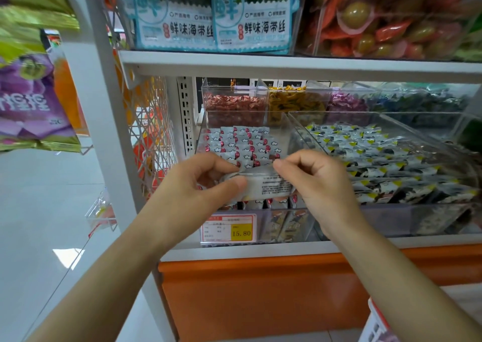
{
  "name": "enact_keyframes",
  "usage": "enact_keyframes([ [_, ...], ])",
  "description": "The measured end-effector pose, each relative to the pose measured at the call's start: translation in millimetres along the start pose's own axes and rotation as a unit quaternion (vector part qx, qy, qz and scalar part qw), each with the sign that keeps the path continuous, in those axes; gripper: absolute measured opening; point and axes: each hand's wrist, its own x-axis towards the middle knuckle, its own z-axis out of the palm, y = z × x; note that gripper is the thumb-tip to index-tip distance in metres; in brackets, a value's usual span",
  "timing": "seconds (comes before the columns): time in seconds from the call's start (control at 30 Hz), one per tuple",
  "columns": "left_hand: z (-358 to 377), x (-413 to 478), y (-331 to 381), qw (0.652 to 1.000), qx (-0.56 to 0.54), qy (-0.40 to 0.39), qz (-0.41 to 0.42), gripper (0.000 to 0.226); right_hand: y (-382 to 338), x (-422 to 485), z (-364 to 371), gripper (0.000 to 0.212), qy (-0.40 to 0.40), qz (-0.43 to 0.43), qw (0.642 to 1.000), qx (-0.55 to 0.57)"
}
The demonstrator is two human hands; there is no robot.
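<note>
A white snack packet [268,185] with small printed text is held between both hands in front of a store shelf. My left hand [198,188] pinches its left end with thumb and fingers. My right hand [318,182] pinches its right upper edge. Just behind the packet sits a clear plastic bin [284,125] filled with several small white and red wrapped snacks [242,143]. The packet's lower edge hides the front of that bin.
A second clear bin [407,164] of white, yellow and black packets lies to the right. Candy bins [234,104] stand behind. A yellow price tag [241,232] reads 15.80. Seaweed bags [250,18] fill the upper shelf; purple bags [28,99] hang left.
</note>
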Motion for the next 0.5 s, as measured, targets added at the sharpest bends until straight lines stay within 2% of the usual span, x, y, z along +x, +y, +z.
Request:
enact_keyframes([
  [0.2, -5, 4, -2, 0.999, -0.024, 0.012, -0.034, 0.02, 0, -1, 3, 0.021, -0.036, -0.011, 0.999, 0.005],
  [0.37, -12, 5, -2, 0.999, 0.031, 0.012, -0.009, 0.026, -1, -1, 2, 0.019, -0.065, 0.0, 0.998, 0.019],
  [0.5, -13, 6, -2, 0.999, 0.042, 0.007, 0.001, 0.025, -2, 3, -3, 0.013, -0.125, 0.098, 0.976, 0.147],
])
